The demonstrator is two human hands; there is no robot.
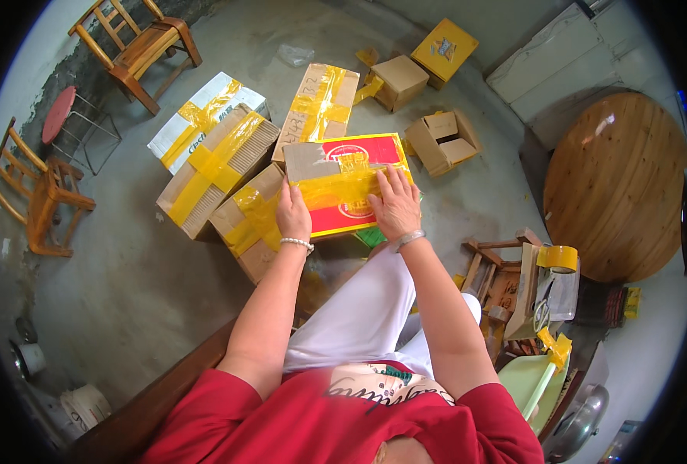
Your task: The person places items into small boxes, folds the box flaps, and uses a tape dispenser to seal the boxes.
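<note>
A red and yellow printed cardboard box (326, 221) sits before me at knee height, with a bare grey-brown cardboard patch on its top. Yellow packing tape (326, 191) runs across the top, wrinkled in places. My left hand (293, 213) holds the box's left edge, thumb up by the rim. On the right part of the top, my right hand (399, 204) lies flat over the tape with its fingers spread. Under the box's near edge, a green surface (371, 236) shows. What supports the box is mostly hidden.
Taped cartons (218, 171) lie to the left and beyond, including a white carton (187, 124). An open carton (443, 142) stands at the right. A stool (494, 272) lies near a tape roll (558, 258) and scissors (541, 315). A round wooden tabletop (616, 185) leans by the wall.
</note>
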